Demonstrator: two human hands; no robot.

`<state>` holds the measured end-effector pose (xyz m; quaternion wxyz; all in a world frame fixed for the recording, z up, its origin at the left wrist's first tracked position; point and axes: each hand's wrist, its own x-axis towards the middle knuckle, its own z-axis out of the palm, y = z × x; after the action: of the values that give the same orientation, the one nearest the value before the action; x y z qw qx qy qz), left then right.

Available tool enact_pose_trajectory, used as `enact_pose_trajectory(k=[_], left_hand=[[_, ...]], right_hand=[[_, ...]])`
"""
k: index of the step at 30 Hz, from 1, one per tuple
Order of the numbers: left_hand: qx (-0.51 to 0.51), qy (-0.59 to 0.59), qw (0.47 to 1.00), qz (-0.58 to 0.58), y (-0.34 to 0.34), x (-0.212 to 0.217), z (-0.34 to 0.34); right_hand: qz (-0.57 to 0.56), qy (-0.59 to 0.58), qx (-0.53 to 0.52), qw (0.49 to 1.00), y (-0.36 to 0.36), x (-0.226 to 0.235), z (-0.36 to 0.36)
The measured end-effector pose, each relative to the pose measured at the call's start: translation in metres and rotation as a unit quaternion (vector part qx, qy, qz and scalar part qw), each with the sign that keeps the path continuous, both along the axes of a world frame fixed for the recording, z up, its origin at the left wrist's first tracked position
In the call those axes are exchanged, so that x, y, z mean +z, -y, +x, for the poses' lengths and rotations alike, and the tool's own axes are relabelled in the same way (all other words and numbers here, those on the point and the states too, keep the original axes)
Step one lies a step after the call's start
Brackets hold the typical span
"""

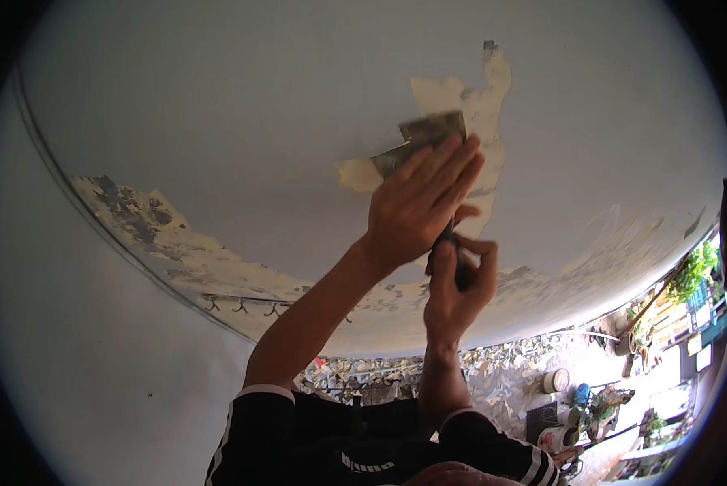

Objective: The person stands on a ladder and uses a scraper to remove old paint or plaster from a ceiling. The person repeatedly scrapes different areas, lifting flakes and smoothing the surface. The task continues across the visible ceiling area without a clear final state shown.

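Observation:
My right hand (461,293) is closed round the dark handle of a scraper (464,275), below and slightly right of my left hand. Flat against the tool, with its fingers stretched out together, lies my left hand (424,194); it covers much of the blade. The blade end is against the grey painted wall (282,113) and looks smeared, so its exact edge is hard to make out. Around it the paint is off in a jagged cream patch (493,121) that runs upward and down to the right of my hands.
Another scraped strip (145,215) follows the wall's lower left. A rail with hooks (242,307) is fixed near the corner. Paint flakes (396,371) litter the floor. Buckets (555,381) and potted plants (692,275) stand at the lower right, near bright daylight.

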<state>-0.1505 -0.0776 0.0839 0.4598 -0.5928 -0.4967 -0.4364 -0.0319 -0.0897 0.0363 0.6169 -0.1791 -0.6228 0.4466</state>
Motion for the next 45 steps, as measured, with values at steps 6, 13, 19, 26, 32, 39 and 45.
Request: enact_pose_trajectory(k=[6, 13, 19, 26, 32, 39, 45], left_hand=[[0.003, -0.022, 0.999, -0.046, 0.011, -0.030, -0.003], [0.012, -0.056, 0.998, 0.005, 0.014, 0.056, -0.025], [0.009, -0.025, 1.000, -0.007, 0.031, 0.018, -0.030], [0.022, -0.021, 0.991, -0.128, 0.049, -0.102, -0.017], [-0.012, -0.033, 0.999, -0.035, 0.031, 0.001, -0.043], [-0.008, -0.101, 0.986, 0.132, 0.051, 0.135, -0.113], [0.082, 0.002, 0.990, 0.111, 0.105, 0.060, -0.103]], right_hand=[[-0.037, -0.002, 0.044, 0.998, 0.016, -0.026, 0.000], [0.035, -0.052, 0.039, 0.997, 0.004, 0.053, -0.032], [0.029, 0.018, 0.047, 0.998, 0.018, 0.018, -0.029], [-0.041, -0.004, 0.015, 0.999, 0.043, -0.109, -0.024], [0.017, -0.036, 0.017, 0.999, 0.019, -0.002, -0.049], [0.184, -0.030, 0.052, 0.981, 0.029, 0.157, -0.090], [0.169, 0.045, 0.168, 0.970, 0.064, 0.098, -0.090]])
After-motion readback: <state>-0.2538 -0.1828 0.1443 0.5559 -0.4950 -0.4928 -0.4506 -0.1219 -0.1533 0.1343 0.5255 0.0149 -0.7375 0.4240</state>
